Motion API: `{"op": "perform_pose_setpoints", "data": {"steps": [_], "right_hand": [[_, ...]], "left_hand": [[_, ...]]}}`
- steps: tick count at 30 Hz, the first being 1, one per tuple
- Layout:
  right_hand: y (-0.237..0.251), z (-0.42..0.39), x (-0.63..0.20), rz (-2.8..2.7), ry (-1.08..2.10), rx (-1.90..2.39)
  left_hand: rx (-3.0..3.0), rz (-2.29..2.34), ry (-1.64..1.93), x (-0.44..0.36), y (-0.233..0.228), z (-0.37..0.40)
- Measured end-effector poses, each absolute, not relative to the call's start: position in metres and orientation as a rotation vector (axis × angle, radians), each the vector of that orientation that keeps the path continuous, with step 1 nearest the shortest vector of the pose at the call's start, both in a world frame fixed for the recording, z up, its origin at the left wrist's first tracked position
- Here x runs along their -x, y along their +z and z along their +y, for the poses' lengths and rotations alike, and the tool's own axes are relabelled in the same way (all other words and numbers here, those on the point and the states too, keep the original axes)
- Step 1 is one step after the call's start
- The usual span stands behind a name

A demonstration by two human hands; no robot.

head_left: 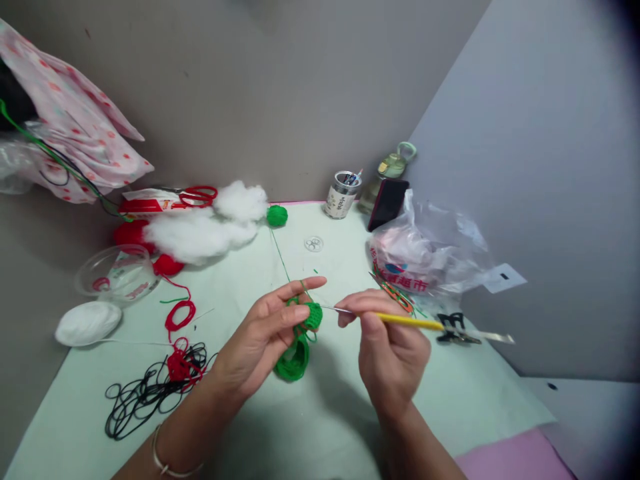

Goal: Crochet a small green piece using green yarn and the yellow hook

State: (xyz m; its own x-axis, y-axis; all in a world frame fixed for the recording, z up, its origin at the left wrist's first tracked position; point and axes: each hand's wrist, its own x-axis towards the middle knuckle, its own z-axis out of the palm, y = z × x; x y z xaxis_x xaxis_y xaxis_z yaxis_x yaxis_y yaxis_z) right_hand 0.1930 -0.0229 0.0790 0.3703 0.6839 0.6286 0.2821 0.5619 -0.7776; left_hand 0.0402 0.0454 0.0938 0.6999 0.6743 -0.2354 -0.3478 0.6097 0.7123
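A green crochet piece (304, 333) sits at the centre of a pale green table (325, 427), pinched between the thumb and fingers of the left hand (265, 343), whose forefinger stretches out flat above it. Just to the right of the piece, the right hand (387, 347) pinches a yellow-handled crochet hook (400, 321) between thumb and forefinger, the metal tip pointing at the piece. A green thread (280, 257) runs from the piece back to a green yarn ball (277, 215) at the far edge of the table. Beside that ball lies a heap of white stuffing (205, 227), with red yarn (133, 233) and red-handled scissors (197, 195) further left. Left of the piece are a clear bowl (117, 273), a white yarn ball (87, 323), loops of red thread (180, 313) and a tangle of black cord (145, 397). Behind and right of the piece stand a tin can (343, 193), a dark phone (389, 203) and a plastic bag (430, 250); a black clip (453, 328) lies near the hook's far end.
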Motion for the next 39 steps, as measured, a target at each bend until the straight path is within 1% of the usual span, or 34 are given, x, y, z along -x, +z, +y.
{"op": "perform_pose_setpoints", "data": {"steps": [3,8,11,15,18,20,25,28,33,39], "right_hand": [[0.081,-0.018,-0.193,-1.078,0.573,0.911],[0.08,-0.016,-0.189,-1.153,0.552,0.963],[0.08,-0.017,-0.191,-1.1,0.623,0.957],[0.082,-0.013,-0.2,-0.91,0.812,0.905],[0.083,-0.01,-0.202,-0.85,0.919,0.851],[0.082,-0.01,-0.2,-0.921,0.894,0.84],[0.075,-0.014,-0.197,-1.13,0.593,0.986],[0.074,-0.013,-0.199,-1.044,0.642,0.962],[0.08,-0.01,-0.199,-0.903,0.793,0.897],[0.08,-0.013,-0.2,-0.965,0.767,0.908]], "left_hand": [[-0.839,0.538,0.684,-0.04,0.091,0.044],[-0.986,0.607,0.768,-0.044,0.086,0.038],[-0.908,0.572,0.722,-0.043,0.089,0.039],[-0.711,0.464,0.598,-0.041,0.093,0.043],[-0.702,0.464,0.614,-0.042,0.094,0.041],[-0.809,0.492,0.668,-0.043,0.093,0.039],[-1.126,0.55,0.716,-0.041,0.091,0.039],[-1.169,0.573,0.675,-0.037,0.093,0.043],[-1.156,0.644,0.719,-0.036,0.096,0.045],[-1.189,0.696,0.69,-0.036,0.097,0.044]]}}
